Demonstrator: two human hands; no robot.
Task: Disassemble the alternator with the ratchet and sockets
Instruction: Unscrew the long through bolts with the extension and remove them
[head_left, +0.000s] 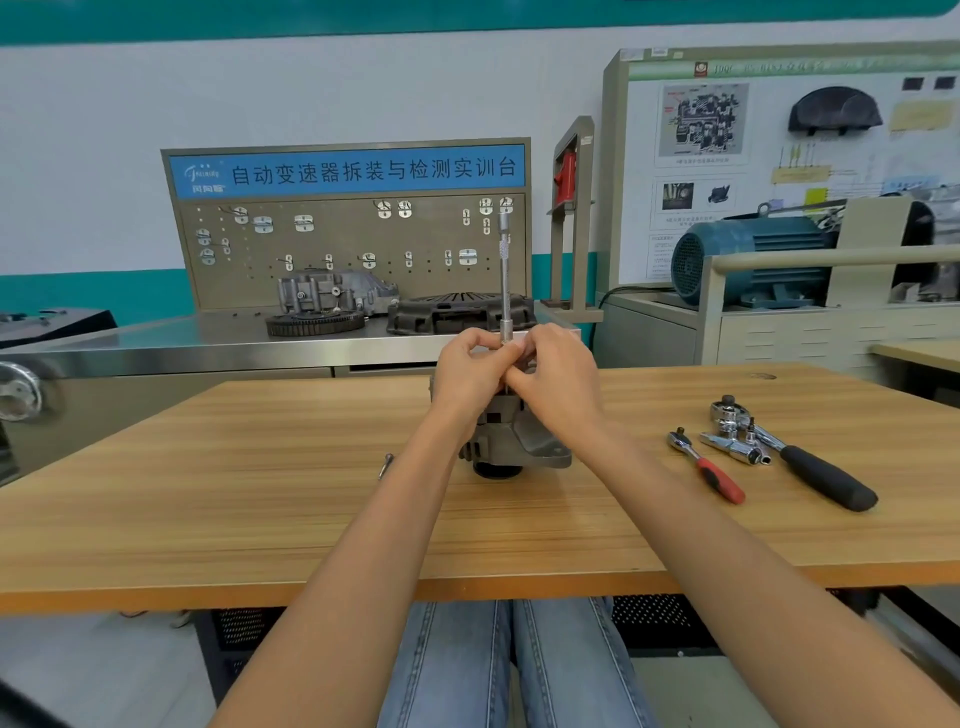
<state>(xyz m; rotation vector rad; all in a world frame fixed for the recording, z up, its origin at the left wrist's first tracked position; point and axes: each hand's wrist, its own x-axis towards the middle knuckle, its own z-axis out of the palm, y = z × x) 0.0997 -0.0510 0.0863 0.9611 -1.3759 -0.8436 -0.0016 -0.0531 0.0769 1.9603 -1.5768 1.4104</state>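
Now, step: seating upright extension bar (504, 270) on alternator (511, 441) bolt.
Fingers: left hand (467, 371), right hand (558, 379) both pinch its base.
Next: likely fit ratchet (706, 465).

Striped tan wood-grain table (260, 493); dark grey alternator (524, 441) at centre. At three o'clock – a red-and-black ratchet (707, 466), a bigger black-handled one (810, 465). Twelve o'clock – blue sign (347, 170), white lettering.

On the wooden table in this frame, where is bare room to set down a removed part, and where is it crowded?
Bare: the left stretch of the light wooden table, from its left edge to the small metal piece beside the grey metal alternator; also the front strip toward the person. Crowded: right of the alternator, where the red-handled ratchet, black-handled ratchet and chrome sockets lie.
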